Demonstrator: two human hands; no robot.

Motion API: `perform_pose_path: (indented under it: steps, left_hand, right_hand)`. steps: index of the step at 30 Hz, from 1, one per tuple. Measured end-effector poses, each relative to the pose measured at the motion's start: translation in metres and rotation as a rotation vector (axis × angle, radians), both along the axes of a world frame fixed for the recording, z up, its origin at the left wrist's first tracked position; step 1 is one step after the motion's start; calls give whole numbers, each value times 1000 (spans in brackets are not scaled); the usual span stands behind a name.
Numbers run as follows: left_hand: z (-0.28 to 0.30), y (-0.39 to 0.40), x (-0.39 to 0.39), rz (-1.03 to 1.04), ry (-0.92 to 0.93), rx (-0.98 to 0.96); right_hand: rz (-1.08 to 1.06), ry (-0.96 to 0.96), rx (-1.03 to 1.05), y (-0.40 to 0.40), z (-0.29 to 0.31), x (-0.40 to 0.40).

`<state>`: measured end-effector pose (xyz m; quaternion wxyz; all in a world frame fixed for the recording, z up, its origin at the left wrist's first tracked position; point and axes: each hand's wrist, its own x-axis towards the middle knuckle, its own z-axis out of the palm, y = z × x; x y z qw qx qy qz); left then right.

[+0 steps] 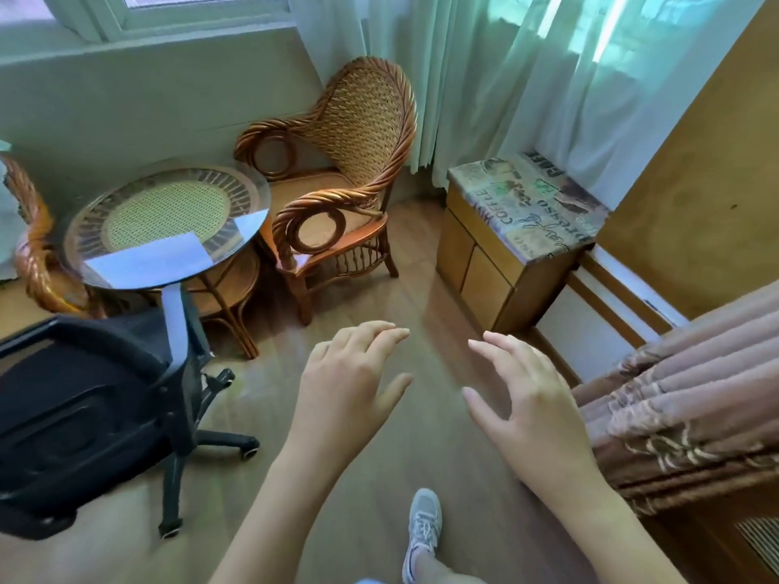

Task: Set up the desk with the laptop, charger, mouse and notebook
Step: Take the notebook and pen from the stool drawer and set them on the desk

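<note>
none of the task's things, laptop, charger, mouse or notebook, shows in this view, and no desk is in sight either; where they are cannot be told. both hands are held out in front over the wooden floor, empty. the left hand (350, 381) has loosely spread, slightly bent fingers, gripping nothing. the right hand (522, 394) is the same, fingers relaxed and apart, holding nothing. below and between the hands a grey shoe (423, 526) steps forward on the floor (421, 297). to the left of the left hand stands a black office chair (97, 415), its wheeled legs reaching toward the walking path. beyond it is a round glass bench (168, 221) and, ahead of the hands, a wicker chair (341, 174). ahead of the right hand is a small cabinet (506, 255); to its right, a draped brown cloth (683, 410). likely risks: a foot catching the office chair's legs, or brushing the cabinet corner, since the view is blurred as if the person is moving.
</note>
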<state>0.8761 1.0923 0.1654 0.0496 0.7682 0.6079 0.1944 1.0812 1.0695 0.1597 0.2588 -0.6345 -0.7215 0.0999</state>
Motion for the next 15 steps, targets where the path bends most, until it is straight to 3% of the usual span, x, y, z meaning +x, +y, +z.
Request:
perform_pose_path:
  steps: [15]
  left_hand:
    - [-9,235,40,-101,23,-55]
  right_hand:
    - [-73,11,-26,216,-8,27]
